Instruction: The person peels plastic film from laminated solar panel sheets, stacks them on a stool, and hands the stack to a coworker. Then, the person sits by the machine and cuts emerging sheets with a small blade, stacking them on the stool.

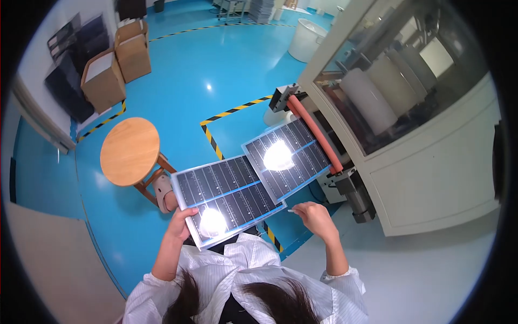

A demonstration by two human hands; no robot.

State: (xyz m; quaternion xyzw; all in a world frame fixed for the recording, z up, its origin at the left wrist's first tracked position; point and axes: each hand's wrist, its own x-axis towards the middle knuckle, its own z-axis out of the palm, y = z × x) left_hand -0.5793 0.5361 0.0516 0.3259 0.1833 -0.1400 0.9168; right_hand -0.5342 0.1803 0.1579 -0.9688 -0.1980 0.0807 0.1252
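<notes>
My left hand (179,224) grips the left edge of a dark solar panel sheet (218,181) with white cell lines and a blue centre strip, the thumb on top. A second, similar sheet (299,135) overlaps its right end and reaches up to an orange-red roller (318,135) on the machine. Bright glare covers part of both sheets. My right hand (317,220) is closed in a pinch just right of the near sheet's corner. A small, pale, thin piece (293,210) sticks out from its fingertips; its kind is too small to tell.
The large cream machine (431,183) with a window and big rolls stands at right, a motor (359,200) below its roller. A round wooden stool (130,151) is at left, near a shoe (163,191). Cardboard boxes (102,81) and a white bin (307,40) stand farther back.
</notes>
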